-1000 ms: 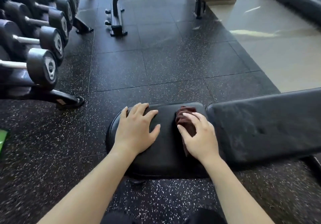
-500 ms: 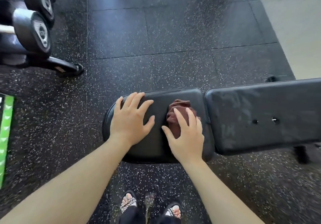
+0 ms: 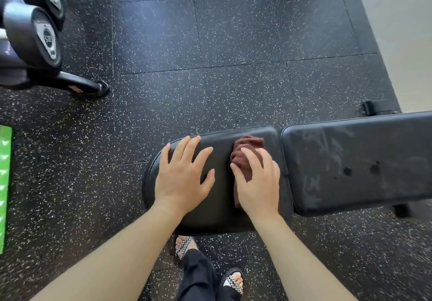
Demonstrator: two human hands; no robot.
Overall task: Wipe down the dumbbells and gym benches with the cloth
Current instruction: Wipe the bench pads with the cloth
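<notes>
Black rubber gym floor flecked with white (image 3: 233, 43) all around. Black padded bench seat (image 3: 219, 207) at centre, long dusty black back pad (image 3: 355, 160) just right of it. Left hand (image 3: 182, 179) flat on seat, fingers spread, holding nothing. Right hand (image 3: 259, 183) pressed open over crumpled brown cloth (image 3: 245, 151) at seat's right edge. Black round-headed dumbbells (image 3: 35, 36) racked far left.
</notes>
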